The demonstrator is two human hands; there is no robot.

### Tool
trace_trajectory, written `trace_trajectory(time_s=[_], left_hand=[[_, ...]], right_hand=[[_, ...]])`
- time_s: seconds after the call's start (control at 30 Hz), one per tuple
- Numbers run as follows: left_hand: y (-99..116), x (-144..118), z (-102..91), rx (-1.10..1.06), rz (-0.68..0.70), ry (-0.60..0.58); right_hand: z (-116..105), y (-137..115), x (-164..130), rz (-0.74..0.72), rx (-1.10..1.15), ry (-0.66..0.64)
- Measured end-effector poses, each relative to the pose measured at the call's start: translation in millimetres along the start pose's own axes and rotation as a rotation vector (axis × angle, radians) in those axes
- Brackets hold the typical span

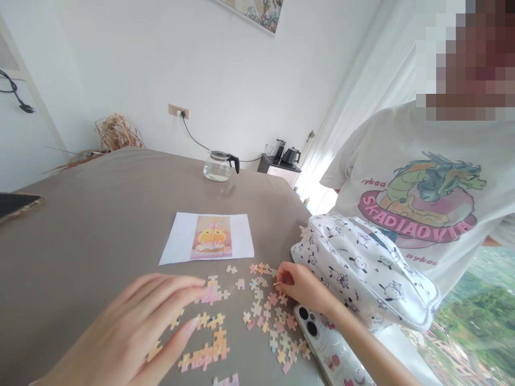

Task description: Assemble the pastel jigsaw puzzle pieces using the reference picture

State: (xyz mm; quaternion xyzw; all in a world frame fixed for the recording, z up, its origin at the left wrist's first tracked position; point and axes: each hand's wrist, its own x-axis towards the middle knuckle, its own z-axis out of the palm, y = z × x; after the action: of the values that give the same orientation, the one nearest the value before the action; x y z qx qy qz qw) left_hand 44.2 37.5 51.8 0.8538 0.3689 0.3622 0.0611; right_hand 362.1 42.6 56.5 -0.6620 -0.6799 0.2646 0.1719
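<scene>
Table (100, 214): brown-grey top, jigsaw work at the near middle.
Left hand (132, 327): near left, released, fingers extended and slightly apart; fingertips just beside the pink cluster, thumb near the orange section; contact with either, cannot tell.
Right hand (300, 287): over the far right edge of the loose pieces, fingers curled, thumb and forefinger brought close together; grasp on a piece, cannot tell.
Pink cluster (211, 292): small joined group, to the right of the left fingertips.
Orange section (220, 343): nearer than the pink cluster; joined in a corner shape, with a row running left; further yellow-orange pieces partly behind the left hand.
Loose pieces (256, 309): scattered between both hands and towards the near right; mostly pink, cream and pale yellow.
Paper (241, 238): white sheet, flat, beyond the pieces; printed picture (213, 236) of a yellow figure with a pink hat in the middle.
Phone (332, 343): near right, camera side up, decorated case, partly under the right forearm.
Bag (354, 257): white with cartoon dogs, right of the right hand.
Glass jug (218, 167): far side, black lid and handle, clear liquid inside.
Far right: black kettle (290, 156) on a small cabinet (281, 172).
Right side: person in a white printed T-shirt (426, 198), behind the bag.
</scene>
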Motion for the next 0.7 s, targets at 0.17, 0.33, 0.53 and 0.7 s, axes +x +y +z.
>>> trace_trajectory(time_s=[0.17, 0.33, 0.53, 0.7], left_hand=[[2, 15, 1.7, -0.06, 0.02, -0.07], [-2, 3, 13.0, -0.01, 0.055, -0.083], [-14, -5, 15.6, -0.105, 0.016, -0.202], [-14, -1, 14.4, -0.151, -0.02, -0.233]], right_hand=[[10, -37, -7, -0.04, 0.239, -0.066], [45, -76, -7, 0.089, 0.875, -0.316], [63, -83, -5, 0.129, 1.011, -0.358], [67, -79, -8, 0.119, 1.045, -0.35]])
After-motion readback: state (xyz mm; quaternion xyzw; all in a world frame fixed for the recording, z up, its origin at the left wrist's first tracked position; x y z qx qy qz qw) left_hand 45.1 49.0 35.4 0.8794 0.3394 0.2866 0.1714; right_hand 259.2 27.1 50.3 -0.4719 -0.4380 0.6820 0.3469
